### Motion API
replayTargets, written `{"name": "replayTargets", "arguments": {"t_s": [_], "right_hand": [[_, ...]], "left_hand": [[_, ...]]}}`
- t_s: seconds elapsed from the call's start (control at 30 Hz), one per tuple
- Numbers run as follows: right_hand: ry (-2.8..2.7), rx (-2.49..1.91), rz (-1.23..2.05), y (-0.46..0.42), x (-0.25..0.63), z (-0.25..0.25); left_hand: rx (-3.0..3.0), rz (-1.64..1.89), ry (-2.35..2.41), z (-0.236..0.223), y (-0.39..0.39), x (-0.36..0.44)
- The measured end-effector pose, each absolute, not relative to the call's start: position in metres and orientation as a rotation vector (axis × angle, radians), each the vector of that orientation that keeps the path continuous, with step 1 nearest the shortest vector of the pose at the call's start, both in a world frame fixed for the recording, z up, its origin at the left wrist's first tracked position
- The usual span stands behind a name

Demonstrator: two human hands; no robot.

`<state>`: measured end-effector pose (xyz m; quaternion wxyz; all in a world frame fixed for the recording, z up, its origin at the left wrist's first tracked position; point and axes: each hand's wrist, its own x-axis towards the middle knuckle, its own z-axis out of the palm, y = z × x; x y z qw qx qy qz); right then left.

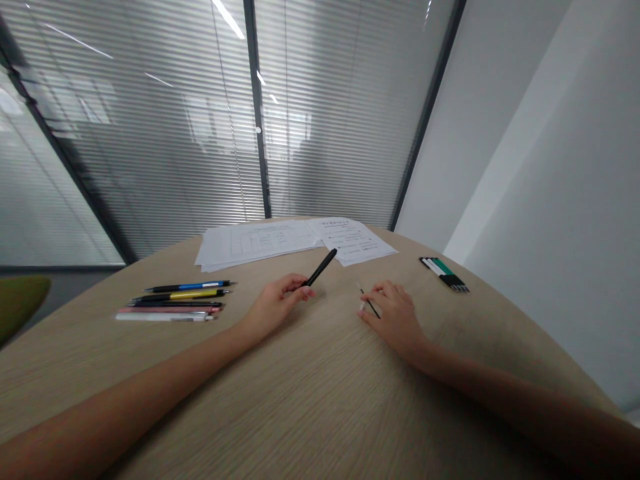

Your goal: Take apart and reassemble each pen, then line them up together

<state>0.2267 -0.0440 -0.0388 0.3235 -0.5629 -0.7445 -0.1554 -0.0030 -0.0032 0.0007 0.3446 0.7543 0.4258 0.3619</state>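
My left hand (278, 305) rests on the wooden table (310, 393) with its fingers pinched round the lower end of a black pen barrel (321, 267), which points up and to the right. About a hand's width to the right, my right hand (394, 312) lies on the table with its fingers closed on a thin black refill (369, 305) with a pale tip. The two hands are apart.
A row of several pens (175, 303) lies to the left of my left hand. Printed sheets of paper (290, 241) are spread at the table's far side. A small bundle of dark and green pens (444, 273) lies at the right. Glass walls with blinds stand behind.
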Motion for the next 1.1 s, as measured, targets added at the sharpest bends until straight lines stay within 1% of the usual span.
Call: {"name": "replayTargets", "arguments": {"t_s": [0.33,0.53,0.7,0.9,1.1], "right_hand": [[-2.016,-1.439,-0.329,-0.043,0.227,-0.038],[-2.002,-1.297,-0.192,-0.047,0.224,-0.036],[-1.941,-1.377,-0.054,-0.051,0.223,-0.035],[-1.922,-1.301,-0.066,-0.051,0.223,-0.032],[-1.844,-1.37,-0.024,-0.049,0.223,-0.031]], "left_hand": [[2.063,0.971,1.125,0.0,-0.005,-0.001],[2.18,0.965,1.168,-0.005,-0.001,-0.002],[2.304,0.889,1.163,-0.009,0.003,-0.005],[2.333,0.836,1.159,-0.009,0.006,-0.006],[2.385,0.816,1.139,-0.009,0.006,-0.006]]}}
